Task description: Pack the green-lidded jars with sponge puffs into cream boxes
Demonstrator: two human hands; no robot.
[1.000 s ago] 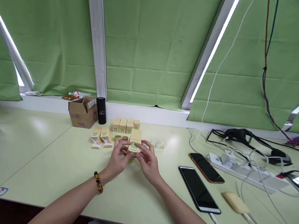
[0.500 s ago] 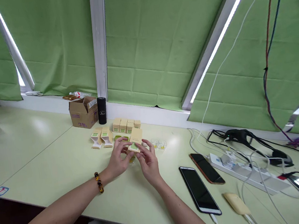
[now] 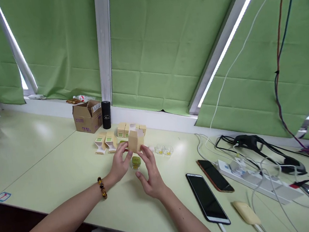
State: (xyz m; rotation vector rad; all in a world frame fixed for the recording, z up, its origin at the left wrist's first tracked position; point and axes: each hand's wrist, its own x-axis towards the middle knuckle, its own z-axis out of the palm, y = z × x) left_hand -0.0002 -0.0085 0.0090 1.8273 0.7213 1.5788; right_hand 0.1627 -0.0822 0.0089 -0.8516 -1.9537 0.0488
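**Small carton held upright between both hands above a green jar**

Your left hand (image 3: 120,164) and right hand (image 3: 149,170) meet over the pale green surface (image 3: 66,170), fingertips of both pinching a small tan carton (image 3: 135,140). The carton stands on end, long axis vertical, open flaps up, just above and beyond a little green jar (image 3: 135,162) sitting between your palms. The right hand is nearer the jar, thumb curled beside it. Farther back lie two folded cartons (image 3: 105,142), a row of closed cartons (image 3: 125,129), a cardboard box (image 3: 87,116) and a black cylinder (image 3: 106,114).
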